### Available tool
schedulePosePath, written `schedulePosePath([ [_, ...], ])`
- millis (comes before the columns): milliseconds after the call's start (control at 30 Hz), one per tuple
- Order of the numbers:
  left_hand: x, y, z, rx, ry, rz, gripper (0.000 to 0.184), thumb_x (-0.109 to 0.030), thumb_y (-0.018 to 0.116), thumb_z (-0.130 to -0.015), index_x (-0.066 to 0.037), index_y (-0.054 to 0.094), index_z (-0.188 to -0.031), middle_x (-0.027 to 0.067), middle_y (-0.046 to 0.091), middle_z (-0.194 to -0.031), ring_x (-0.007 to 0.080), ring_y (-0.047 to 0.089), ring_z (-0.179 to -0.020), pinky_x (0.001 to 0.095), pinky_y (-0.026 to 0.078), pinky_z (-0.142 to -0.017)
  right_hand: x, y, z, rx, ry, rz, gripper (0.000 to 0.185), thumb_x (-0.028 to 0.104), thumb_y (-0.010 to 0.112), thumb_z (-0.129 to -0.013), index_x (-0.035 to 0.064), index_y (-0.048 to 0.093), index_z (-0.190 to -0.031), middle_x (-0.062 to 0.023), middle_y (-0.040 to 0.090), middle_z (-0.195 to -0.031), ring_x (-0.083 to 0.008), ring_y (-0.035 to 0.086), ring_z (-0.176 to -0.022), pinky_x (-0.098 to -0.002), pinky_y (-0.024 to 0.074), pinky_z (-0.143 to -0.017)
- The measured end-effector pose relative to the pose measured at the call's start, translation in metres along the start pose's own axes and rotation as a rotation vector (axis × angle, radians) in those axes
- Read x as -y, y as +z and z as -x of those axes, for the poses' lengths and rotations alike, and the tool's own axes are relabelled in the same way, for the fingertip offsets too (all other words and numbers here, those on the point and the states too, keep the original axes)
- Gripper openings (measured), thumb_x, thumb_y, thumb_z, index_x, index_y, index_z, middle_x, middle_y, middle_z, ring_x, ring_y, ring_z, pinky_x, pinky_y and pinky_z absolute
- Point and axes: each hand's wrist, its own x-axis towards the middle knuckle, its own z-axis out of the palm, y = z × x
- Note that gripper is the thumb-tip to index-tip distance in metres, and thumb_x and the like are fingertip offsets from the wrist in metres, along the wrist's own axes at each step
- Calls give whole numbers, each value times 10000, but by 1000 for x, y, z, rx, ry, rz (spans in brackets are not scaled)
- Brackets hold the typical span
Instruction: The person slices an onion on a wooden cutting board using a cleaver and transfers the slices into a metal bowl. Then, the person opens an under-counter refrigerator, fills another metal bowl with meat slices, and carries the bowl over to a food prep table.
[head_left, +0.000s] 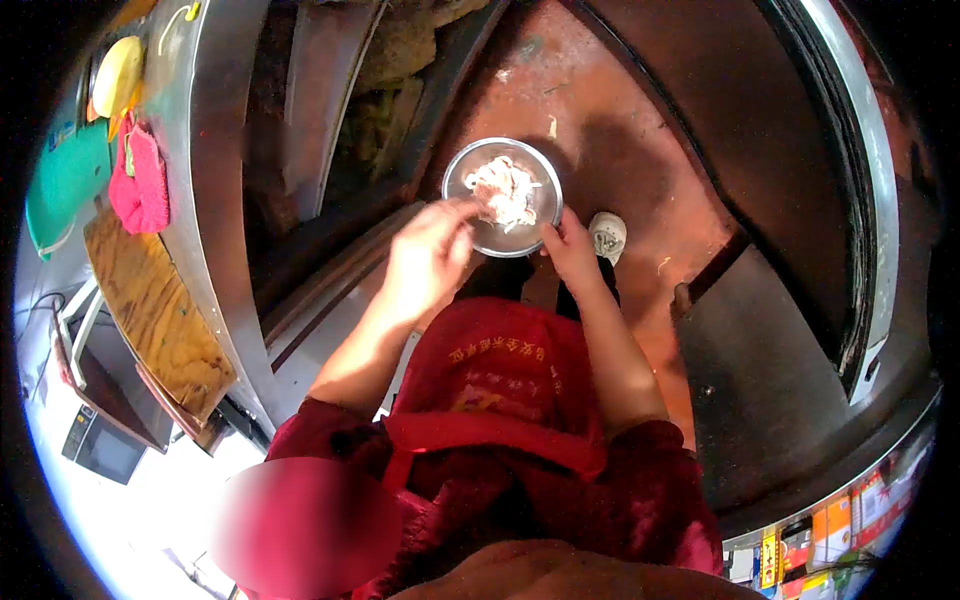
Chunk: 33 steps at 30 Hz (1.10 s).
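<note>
A round metal bowl (456, 172) is in front of me, above the reddish floor. Pale, whitish strips of food (510, 185) lie heaped in it, with a browner patch on their left side; I cannot tell what food it is. Over the bowl's left rim reaches my left hand (432, 252), its fingers at the food. Their tips are smeared and partly lost against the strips, so any grip on them is unclear. My right hand (572, 246) is closed on the lower right rim, the thumb lying on the edge and the other fingers mostly hidden.
Left of me runs a metal-edged frame (215, 200), with a pink cloth (138, 185), a green plastic item (65, 185) and a wooden board (150, 310) beyond. Dark panels (760, 130) stand at right. Below the bowl shows a white shoe (608, 237). Colourful packets (832, 528) line the lower right.
</note>
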Motion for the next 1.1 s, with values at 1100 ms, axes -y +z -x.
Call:
schedulePosePath([
  [1100,332,-136,-72,-359,-664,-437,276,-135,523,-843,-34,512,-1099,119,533,-1096,227,515,-982,320,433,-822,-56,-2,40,-16,75,33,267,86,495,-874,20,473,-1132,-30,575,-912,-73,504,-653,-216,438,-561],
])
